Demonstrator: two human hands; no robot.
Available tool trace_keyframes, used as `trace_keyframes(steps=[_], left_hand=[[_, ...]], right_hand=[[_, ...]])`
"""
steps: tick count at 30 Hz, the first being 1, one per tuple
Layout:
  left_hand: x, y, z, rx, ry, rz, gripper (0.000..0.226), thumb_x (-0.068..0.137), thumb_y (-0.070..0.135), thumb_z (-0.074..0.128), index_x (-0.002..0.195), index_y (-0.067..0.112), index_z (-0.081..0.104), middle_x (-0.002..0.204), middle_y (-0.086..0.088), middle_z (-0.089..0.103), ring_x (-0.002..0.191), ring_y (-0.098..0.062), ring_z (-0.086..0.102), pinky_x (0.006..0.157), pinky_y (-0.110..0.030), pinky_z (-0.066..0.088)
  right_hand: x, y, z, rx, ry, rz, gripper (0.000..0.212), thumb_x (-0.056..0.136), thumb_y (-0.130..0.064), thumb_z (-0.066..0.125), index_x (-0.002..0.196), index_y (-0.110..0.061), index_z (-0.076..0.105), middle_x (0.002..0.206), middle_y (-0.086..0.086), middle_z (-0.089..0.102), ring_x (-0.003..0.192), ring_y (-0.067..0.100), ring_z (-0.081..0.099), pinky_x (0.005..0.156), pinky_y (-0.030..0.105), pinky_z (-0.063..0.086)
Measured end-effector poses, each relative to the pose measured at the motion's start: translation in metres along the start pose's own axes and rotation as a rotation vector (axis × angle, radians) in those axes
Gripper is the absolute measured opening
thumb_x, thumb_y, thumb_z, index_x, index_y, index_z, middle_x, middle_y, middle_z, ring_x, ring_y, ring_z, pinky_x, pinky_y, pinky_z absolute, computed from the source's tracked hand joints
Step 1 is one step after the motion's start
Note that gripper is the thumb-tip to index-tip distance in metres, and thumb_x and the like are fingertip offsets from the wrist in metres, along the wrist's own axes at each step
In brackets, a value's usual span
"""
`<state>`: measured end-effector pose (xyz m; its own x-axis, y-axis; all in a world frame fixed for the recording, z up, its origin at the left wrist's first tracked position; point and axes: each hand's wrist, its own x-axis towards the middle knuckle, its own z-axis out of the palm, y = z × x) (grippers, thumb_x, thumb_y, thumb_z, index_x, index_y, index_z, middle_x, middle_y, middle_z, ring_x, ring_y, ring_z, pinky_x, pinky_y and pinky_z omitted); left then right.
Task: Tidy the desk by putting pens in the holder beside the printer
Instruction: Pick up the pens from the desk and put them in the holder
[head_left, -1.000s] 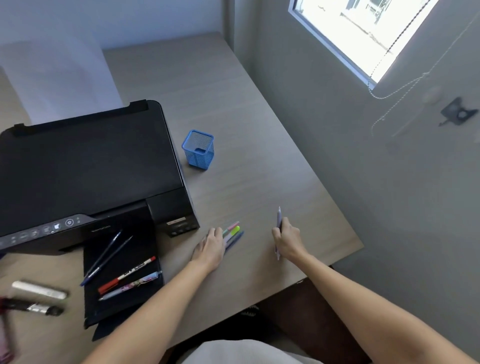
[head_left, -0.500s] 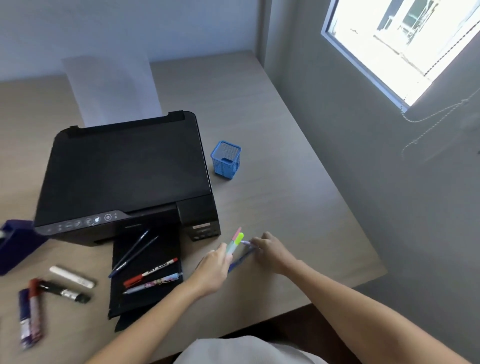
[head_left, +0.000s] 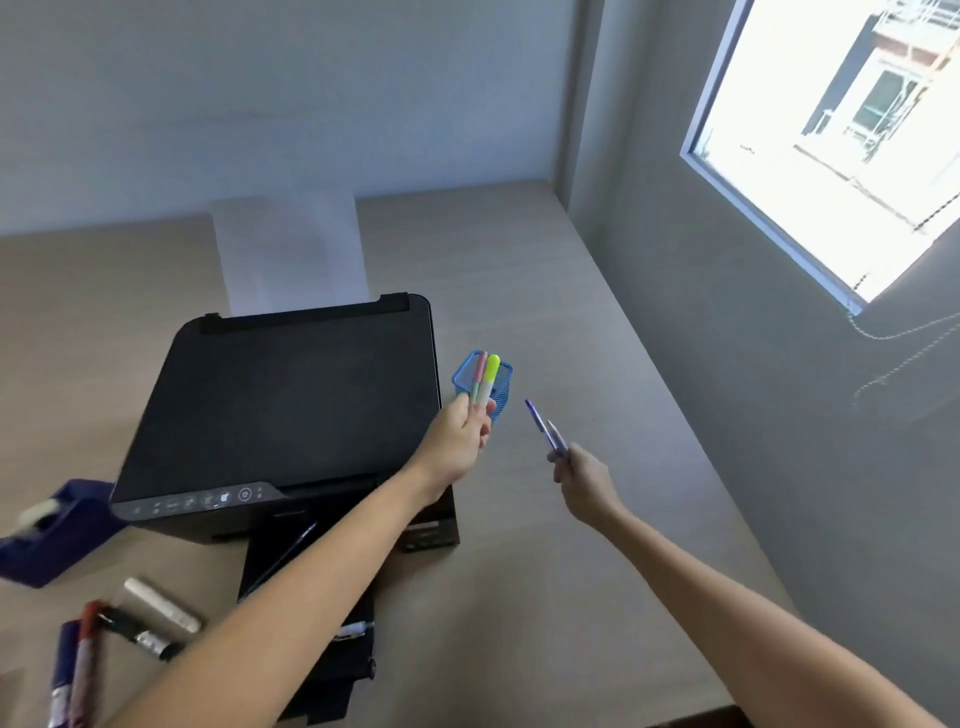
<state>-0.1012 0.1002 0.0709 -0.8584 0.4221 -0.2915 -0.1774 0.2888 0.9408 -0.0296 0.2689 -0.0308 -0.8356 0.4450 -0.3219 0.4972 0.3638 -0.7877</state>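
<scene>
- The left hand (head_left: 456, 441) is gripping two highlighters (head_left: 485, 383), one pink and one yellow-green, and is holding them upright with their caps in front of the blue mesh holder (head_left: 503, 384).
- The holder is standing on the desk (head_left: 545, 291), just beside the right edge of the black printer (head_left: 291, 395); whether the highlighters are touching it cannot be told.
- The right hand (head_left: 584, 480) is clenching two pens (head_left: 548, 428), a blue one and a greyish one, and is pointing their tips up and left toward the holder, with a gap between tips and mesh.
- More pens are lying on the printer's black output tray (head_left: 311, 613) toward the near edge of the desk, partly hidden by the left forearm.
- Several markers (head_left: 150, 621) are lying near the desk's near-left corner, beside a dark blue tape dispenser (head_left: 57, 530) at the left edge.
- A white sheet (head_left: 291, 249) is standing up behind the printer.
</scene>
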Motion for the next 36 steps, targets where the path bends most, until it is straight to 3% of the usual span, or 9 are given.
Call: trace_keyframes(steps=[4, 6, 10, 13, 18, 23, 27, 31, 36], left_hand=[[0.059, 0.016, 0.009, -0.058, 0.143, -0.033, 0.022, 0.103, 0.021, 0.03, 0.106, 0.01, 0.048, 0.096, -0.005, 0.061, 0.089, -0.016, 0.061, 0.076, -0.025, 0.048], [0.087, 0.018, 0.01, -0.062, 0.209, -0.062, 0.02, 0.103, 0.018, 0.03, 0.108, 0.01, 0.047, 0.107, -0.006, 0.063, 0.101, -0.018, 0.061, 0.079, -0.028, 0.046], [0.127, 0.016, 0.008, -0.009, 0.412, -0.127, 0.022, 0.099, 0.013, 0.043, 0.114, 0.004, 0.057, 0.12, -0.013, 0.065, 0.112, -0.026, 0.062, 0.082, -0.03, 0.046], [0.145, 0.009, 0.007, 0.062, 0.493, -0.178, 0.024, 0.096, 0.015, 0.053, 0.114, 0.003, 0.063, 0.117, -0.015, 0.066, 0.108, -0.03, 0.064, 0.078, -0.032, 0.049], [0.167, 0.002, 0.011, 0.226, 0.515, -0.253, 0.025, 0.093, 0.017, 0.058, 0.111, 0.002, 0.065, 0.113, -0.017, 0.069, 0.102, -0.032, 0.067, 0.073, -0.035, 0.053], [0.176, -0.008, 0.014, 0.324, 0.499, -0.352, 0.017, 0.091, 0.015, 0.058, 0.1, 0.002, 0.064, 0.111, -0.017, 0.069, 0.098, -0.034, 0.066, 0.074, -0.034, 0.052], [0.174, -0.007, 0.014, 0.297, 0.498, -0.364, 0.02, 0.088, -0.002, 0.055, 0.099, 0.006, 0.069, 0.112, -0.013, 0.069, 0.097, -0.029, 0.067, 0.07, -0.029, 0.05], [0.163, 0.003, 0.01, 0.301, 0.496, -0.308, 0.023, 0.086, -0.003, 0.059, 0.106, 0.006, 0.067, 0.118, -0.013, 0.066, 0.104, -0.028, 0.067, 0.08, -0.03, 0.055], [0.13, 0.031, -0.012, 0.329, 0.441, -0.111, 0.028, 0.085, -0.001, 0.064, 0.112, 0.003, 0.066, 0.119, -0.015, 0.066, 0.103, -0.025, 0.066, 0.089, -0.032, 0.056]], right_hand=[[0.035, -0.053, -0.01, 0.257, 0.068, -0.034, 0.013, 0.098, -0.012, 0.041, 0.089, -0.018, 0.047, 0.089, -0.008, 0.068, 0.067, 0.017, 0.052, 0.055, 0.028, 0.041], [0.057, -0.074, -0.01, 0.408, 0.089, -0.026, 0.018, 0.097, -0.013, 0.045, 0.081, -0.022, 0.046, 0.092, -0.002, 0.069, 0.071, 0.02, 0.055, 0.06, 0.032, 0.046], [0.095, -0.103, -0.004, 0.562, 0.117, 0.031, 0.017, 0.09, -0.014, 0.058, 0.075, -0.022, 0.056, 0.074, 0.002, 0.061, 0.076, 0.024, 0.057, 0.071, 0.04, 0.049], [0.115, -0.109, 0.007, 0.483, 0.098, 0.039, 0.011, 0.088, -0.019, 0.062, 0.078, -0.022, 0.064, 0.074, -0.001, 0.067, 0.075, 0.02, 0.064, 0.07, 0.032, 0.055], [0.136, -0.104, 0.025, 0.224, 0.087, 0.034, 0.012, 0.088, -0.012, 0.062, 0.087, -0.006, 0.072, 0.078, 0.004, 0.065, 0.058, 0.005, 0.054, 0.044, 0.005, 0.038], [0.146, -0.098, 0.031, 0.117, 0.06, 0.048, 0.017, 0.086, -0.011, 0.064, 0.081, 0.005, 0.069, 0.077, 0.013, 0.065, 0.069, 0.018, 0.054, 0.065, 0.027, 0.048], [0.146, -0.102, 0.023, 0.08, 0.044, 0.019, 0.009, 0.082, -0.003, 0.064, 0.076, 0.003, 0.068, 0.058, 0.002, 0.051, 0.064, 0.017, 0.046, 0.061, 0.024, 0.043], [0.136, -0.112, 0.009, 0.023, 0.041, -0.026, 0.017, 0.08, -0.005, 0.067, 0.096, -0.003, 0.073, 0.088, 0.014, 0.069, 0.079, 0.02, 0.056, 0.075, 0.024, 0.048], [0.108, -0.139, -0.014, 0.016, 0.12, -0.143, 0.025, 0.083, -0.007, 0.065, 0.108, -0.004, 0.07, 0.109, 0.016, 0.069, 0.094, 0.024, 0.061, 0.093, 0.034, 0.051]])
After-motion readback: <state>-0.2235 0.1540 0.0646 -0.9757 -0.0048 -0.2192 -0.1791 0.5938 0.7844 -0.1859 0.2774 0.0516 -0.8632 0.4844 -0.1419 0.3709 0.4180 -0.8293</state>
